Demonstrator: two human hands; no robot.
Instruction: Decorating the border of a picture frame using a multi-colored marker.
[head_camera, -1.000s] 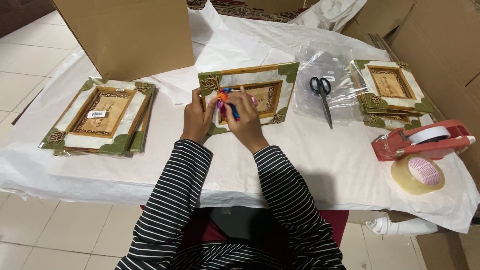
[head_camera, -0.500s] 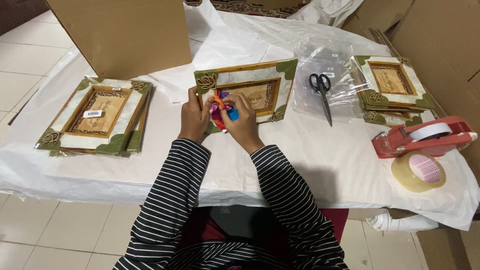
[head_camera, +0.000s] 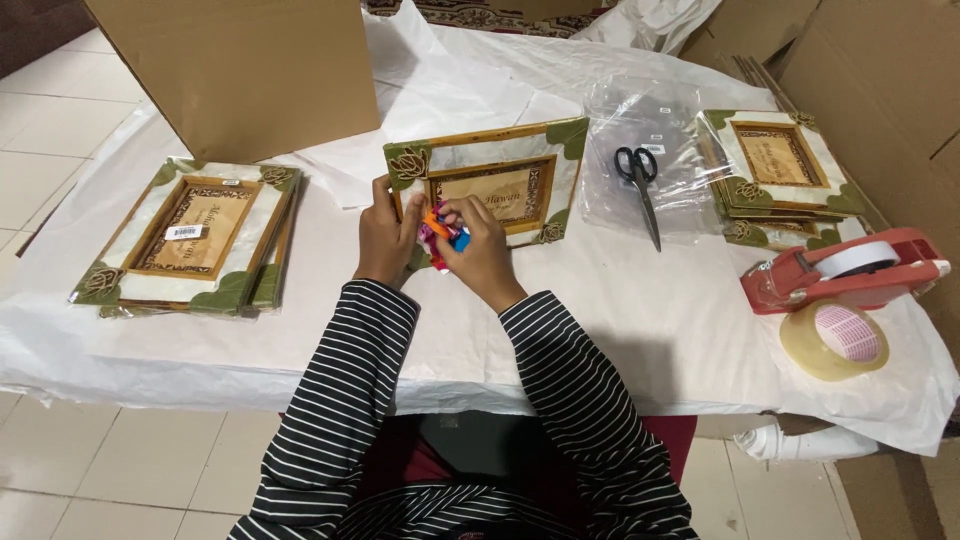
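Note:
My left hand and my right hand meet over the table and together grip a small bundle of colourful pieces, orange, pink and blue. What the bundle is made of I cannot tell. Just behind the hands lies a picture frame with a pale face, wooden border and green corners; its near left corner is hidden by my hands. Both sleeves are black and white striped.
A stack of similar frames lies at the left, another stack at the right. Black scissors rest on clear plastic bags. A red tape dispenser and tape roll sit right. A cardboard box stands behind.
The hands have drawn slightly nearer to me with the colourful bundle, and the fingers have closed more tightly around it. The frame and other things stay put.

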